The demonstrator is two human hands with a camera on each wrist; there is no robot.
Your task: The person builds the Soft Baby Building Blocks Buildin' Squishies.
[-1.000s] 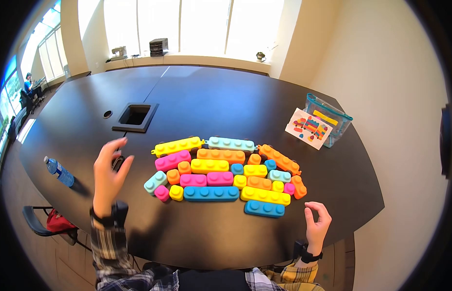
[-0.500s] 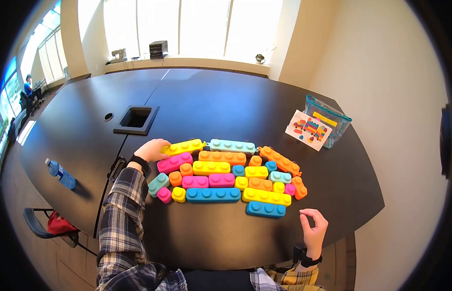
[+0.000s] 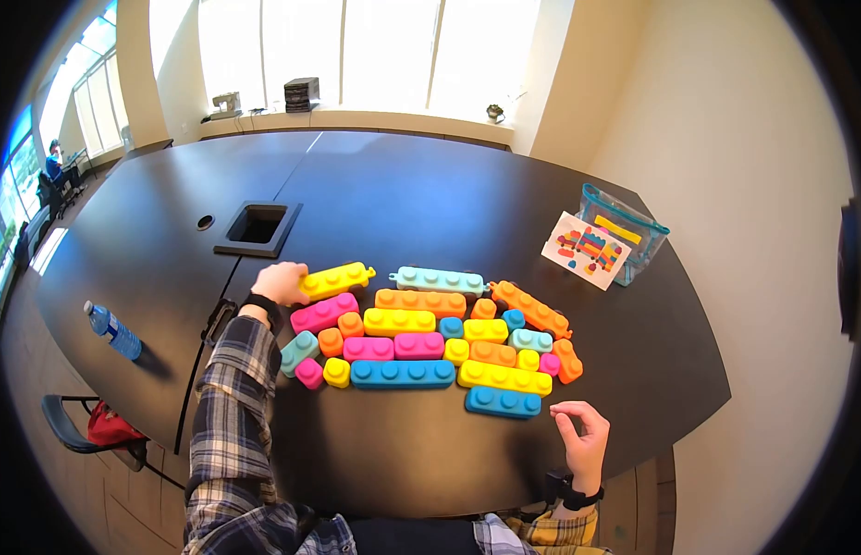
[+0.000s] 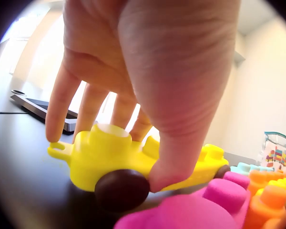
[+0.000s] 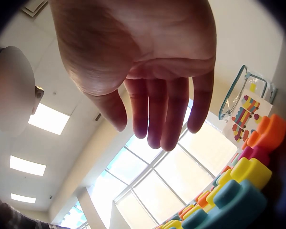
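My left hand (image 3: 281, 283) grips a yellow wheeled block base (image 3: 336, 281) at the far left of the block group. In the left wrist view the thumb presses its near side by a dark wheel (image 4: 122, 190), the other fingers reaching over the far side. A gap separates it from the light blue wheeled base (image 3: 440, 280), which is joined to an orange wheeled base (image 3: 530, 310). Nearest the left hand lies a pink block (image 3: 325, 314). My right hand (image 3: 586, 444) hovers with relaxed, bent fingers and holds nothing, right of a blue three-stud block (image 3: 503, 401).
Several coloured blocks, including a long blue one (image 3: 403, 374), lie in rows. A picture card (image 3: 586, 250) leans on a clear zip bag (image 3: 645, 231) at the back right. A water bottle (image 3: 114, 331) stands at the left. A square table opening (image 3: 295, 222) lies farther back.
My left hand came down onto the yellow wheeled base, took hold of it and drew it left, apart from the light blue one. The right hand shifted slightly left and down.
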